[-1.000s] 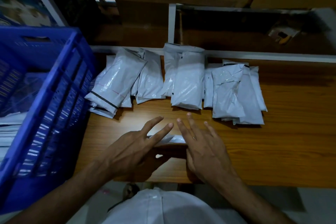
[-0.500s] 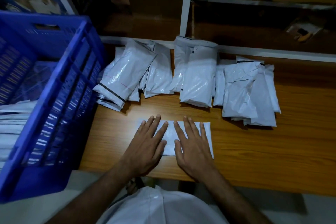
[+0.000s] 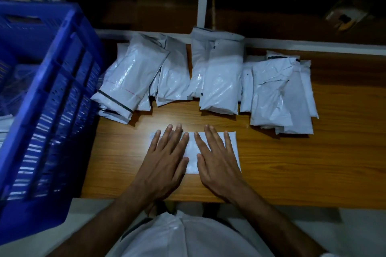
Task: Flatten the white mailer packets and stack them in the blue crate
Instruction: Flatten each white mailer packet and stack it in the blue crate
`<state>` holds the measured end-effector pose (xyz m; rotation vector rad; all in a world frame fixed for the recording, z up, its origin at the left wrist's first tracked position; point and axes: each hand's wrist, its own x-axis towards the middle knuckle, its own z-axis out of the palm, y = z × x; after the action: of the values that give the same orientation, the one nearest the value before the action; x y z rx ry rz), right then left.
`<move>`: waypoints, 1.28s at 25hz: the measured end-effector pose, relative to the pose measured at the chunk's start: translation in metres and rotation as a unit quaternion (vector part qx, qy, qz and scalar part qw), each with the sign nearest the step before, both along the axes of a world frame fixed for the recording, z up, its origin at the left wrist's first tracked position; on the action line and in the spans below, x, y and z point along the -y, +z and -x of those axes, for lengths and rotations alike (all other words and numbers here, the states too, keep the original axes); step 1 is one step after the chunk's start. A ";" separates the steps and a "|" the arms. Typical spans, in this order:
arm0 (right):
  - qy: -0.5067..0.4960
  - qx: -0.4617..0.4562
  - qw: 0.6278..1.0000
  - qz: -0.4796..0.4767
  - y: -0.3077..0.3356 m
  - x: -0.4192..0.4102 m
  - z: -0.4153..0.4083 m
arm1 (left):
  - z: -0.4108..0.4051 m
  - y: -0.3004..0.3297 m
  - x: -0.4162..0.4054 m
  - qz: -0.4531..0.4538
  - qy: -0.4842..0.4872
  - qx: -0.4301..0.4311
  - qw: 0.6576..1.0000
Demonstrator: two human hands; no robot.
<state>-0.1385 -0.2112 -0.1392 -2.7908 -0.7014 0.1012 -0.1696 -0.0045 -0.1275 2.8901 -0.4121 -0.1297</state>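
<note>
Both hands (image 3: 194, 158) press flat on a mailer (image 3: 192, 152); blue crate (image 3: 52, 94) holds stacked packets (image 3: 4, 123).

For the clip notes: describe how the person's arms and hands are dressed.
Both hands, left hand and right hand, are bare: no gloves, and no rings or watch that I can see. The forearms are bare to the bottom of the frame, no sleeves showing. A white garment covers the torso.

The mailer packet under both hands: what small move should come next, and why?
Probably pick it up and carry it left into the blue crate. The mailer packet already lies flat on the table under the left hand and right hand, both with straight fingers, and flat white packets seem to lie in the crate.
</note>
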 end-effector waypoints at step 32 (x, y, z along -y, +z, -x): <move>0.013 0.024 0.999 0.024 0.006 0.011 -0.010 | -0.014 0.021 -0.019 -0.041 -0.034 -0.069 0.996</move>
<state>-0.1281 -0.2221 -0.1336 -2.8390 -0.7575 0.0580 -0.1555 0.0149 -0.1066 2.9247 -0.4908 -0.3637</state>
